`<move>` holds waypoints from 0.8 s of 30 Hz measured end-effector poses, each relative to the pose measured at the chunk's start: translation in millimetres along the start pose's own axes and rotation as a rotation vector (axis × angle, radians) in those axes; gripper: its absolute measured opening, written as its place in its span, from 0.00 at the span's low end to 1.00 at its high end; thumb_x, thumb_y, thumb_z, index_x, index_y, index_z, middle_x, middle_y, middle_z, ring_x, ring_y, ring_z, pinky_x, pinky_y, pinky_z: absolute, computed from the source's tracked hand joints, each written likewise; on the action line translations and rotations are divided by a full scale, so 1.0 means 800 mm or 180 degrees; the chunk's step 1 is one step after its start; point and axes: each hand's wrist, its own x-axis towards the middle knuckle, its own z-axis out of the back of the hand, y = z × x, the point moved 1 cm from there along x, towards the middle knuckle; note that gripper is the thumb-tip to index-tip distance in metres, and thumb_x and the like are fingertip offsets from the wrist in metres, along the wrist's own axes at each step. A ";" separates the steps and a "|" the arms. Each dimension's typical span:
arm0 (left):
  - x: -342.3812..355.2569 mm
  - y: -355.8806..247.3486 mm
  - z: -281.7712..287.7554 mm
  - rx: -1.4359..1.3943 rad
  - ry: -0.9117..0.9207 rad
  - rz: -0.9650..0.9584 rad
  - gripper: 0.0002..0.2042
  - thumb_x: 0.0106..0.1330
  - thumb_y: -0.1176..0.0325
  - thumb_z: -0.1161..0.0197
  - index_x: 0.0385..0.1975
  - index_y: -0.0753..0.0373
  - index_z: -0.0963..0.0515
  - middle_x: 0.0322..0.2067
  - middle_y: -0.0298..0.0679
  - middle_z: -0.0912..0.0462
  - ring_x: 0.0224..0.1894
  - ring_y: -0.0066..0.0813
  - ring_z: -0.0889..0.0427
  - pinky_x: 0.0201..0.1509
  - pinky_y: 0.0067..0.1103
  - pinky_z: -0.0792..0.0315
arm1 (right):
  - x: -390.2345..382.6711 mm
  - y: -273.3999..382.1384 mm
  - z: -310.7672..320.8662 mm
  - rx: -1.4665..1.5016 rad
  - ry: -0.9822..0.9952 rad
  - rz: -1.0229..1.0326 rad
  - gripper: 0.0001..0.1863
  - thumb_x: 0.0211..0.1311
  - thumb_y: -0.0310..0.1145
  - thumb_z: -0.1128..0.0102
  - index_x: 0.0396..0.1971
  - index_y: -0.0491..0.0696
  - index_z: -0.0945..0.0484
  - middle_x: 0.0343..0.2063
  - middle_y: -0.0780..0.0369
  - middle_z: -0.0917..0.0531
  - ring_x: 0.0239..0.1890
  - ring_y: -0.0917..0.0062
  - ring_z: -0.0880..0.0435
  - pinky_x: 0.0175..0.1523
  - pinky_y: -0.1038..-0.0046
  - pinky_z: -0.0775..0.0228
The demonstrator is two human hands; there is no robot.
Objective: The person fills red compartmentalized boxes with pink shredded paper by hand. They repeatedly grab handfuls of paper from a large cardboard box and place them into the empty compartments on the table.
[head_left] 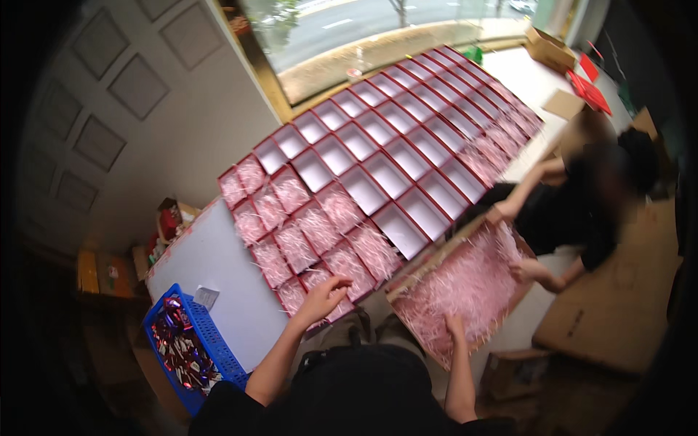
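Observation:
Rows of red-rimmed boxes (pixel 388 174) cover the table, many with bare white insides. Those at the near left hold pink shredded paper (pixel 297 245), as do several at the far right. Over the nearest filled boxes hovers my left hand (pixel 326 298), its fingers stretched out and apparently holding nothing. My right hand (pixel 456 327) reaches into an open cardboard carton (pixel 414 336) heaped with pink shreds (pixel 469 280). Its fingertips are sunk in the paper, which hides their grip. A co-worker's two hands (pixel 525 270) are at the same carton, on its far and right sides.
A blue plastic basket (pixel 211 330) of shiny wrapped pieces stands left, by the grey tabletop (pixel 233 291). The co-worker (pixel 582 196), in black, is at the right. Large flat cardboard (pixel 618 298) and a smaller carton (pixel 515 374) lie on that side. A window runs behind the boxes.

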 end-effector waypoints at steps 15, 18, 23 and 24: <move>0.048 -0.125 -0.138 0.0861 0.1826 -0.1654 0.20 0.54 0.66 0.47 0.47 0.62 0.38 0.42 0.44 0.31 0.44 0.33 0.30 0.46 0.23 0.35 | -0.128 0.067 0.126 -0.1930 0.0500 0.0695 0.14 0.47 0.36 0.55 0.27 0.41 0.28 0.29 0.49 0.26 0.33 0.58 0.27 0.38 0.64 0.37; 0.049 -0.140 -0.150 0.0415 0.2019 -0.1998 0.24 0.52 0.65 0.44 0.49 0.62 0.41 0.47 0.44 0.35 0.47 0.34 0.33 0.49 0.23 0.37 | -0.190 0.171 0.112 -0.1908 0.0898 0.1357 0.13 0.48 0.35 0.55 0.27 0.41 0.29 0.25 0.47 0.27 0.30 0.59 0.27 0.36 0.66 0.37; 0.058 -0.136 -0.179 -0.1544 0.2778 -0.1674 0.24 0.51 0.66 0.43 0.48 0.66 0.40 0.44 0.44 0.34 0.47 0.30 0.35 0.50 0.21 0.41 | -0.233 0.276 0.109 -0.0911 0.1143 0.2909 0.09 0.48 0.31 0.53 0.27 0.41 0.31 0.21 0.56 0.27 0.23 0.67 0.29 0.33 0.70 0.37; 0.058 -0.124 -0.182 -0.1620 0.2901 -0.1342 0.22 0.52 0.65 0.44 0.46 0.66 0.39 0.40 0.41 0.32 0.43 0.27 0.33 0.48 0.20 0.39 | -0.236 0.289 0.110 -0.0551 0.1038 0.3250 0.09 0.48 0.30 0.53 0.28 0.41 0.31 0.20 0.58 0.28 0.21 0.70 0.30 0.32 0.72 0.37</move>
